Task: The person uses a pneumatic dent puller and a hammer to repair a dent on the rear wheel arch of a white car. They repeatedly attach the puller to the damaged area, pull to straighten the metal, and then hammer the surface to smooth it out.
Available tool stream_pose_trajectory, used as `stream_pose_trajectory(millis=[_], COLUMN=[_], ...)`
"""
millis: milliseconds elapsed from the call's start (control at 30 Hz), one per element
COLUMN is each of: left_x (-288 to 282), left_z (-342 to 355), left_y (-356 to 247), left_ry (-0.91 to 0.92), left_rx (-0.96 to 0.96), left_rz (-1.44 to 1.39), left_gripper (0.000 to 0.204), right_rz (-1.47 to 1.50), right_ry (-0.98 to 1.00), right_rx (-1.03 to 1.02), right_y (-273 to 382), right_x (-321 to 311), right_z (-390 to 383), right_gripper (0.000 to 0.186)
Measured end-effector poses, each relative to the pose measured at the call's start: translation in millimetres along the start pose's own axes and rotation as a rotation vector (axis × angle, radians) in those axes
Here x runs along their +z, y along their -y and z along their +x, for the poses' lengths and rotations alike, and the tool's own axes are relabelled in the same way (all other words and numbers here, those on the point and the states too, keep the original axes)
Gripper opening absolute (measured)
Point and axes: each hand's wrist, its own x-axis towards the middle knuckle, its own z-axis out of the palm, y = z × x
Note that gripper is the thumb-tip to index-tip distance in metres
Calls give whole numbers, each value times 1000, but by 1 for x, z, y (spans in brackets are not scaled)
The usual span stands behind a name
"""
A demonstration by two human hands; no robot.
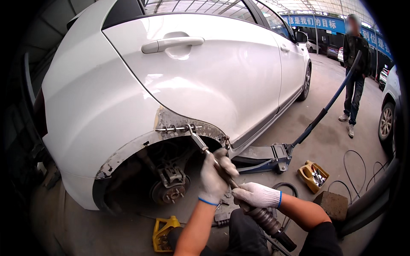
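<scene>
As your left hand (213, 179) and right hand (257, 195) grip the puller (198, 141), it slants up-left. Your left's nearer the rod (167, 129).

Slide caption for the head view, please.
Left hand and right hand grip a long tool hooked on a rod at a white car's wheel arch.

There is room just right of the brake disc (168, 194). Farther right, the long slanted tool (225, 175) and the blue jack (279, 159) get in the way.
</scene>
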Motion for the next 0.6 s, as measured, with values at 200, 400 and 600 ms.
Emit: stream_pose_trajectory(millis=[200,400,600], left_x=[-14,-57,-31], left_z=[-5,43,71], left_y=[19,-55,-92], left_ry=[171,-395,-322], left_rx=[-76,432,231], left_rz=[-223,211,77], left_gripper=[48,29,41], right_rz=[-69,-162,-368], right_ry=[-17,-79,-175], right_rx=[45,78,14], right_y=[7,15,14], right_x=[-3,1,12], right_z=[-5,-10,-4], right_gripper=[50,45,50])
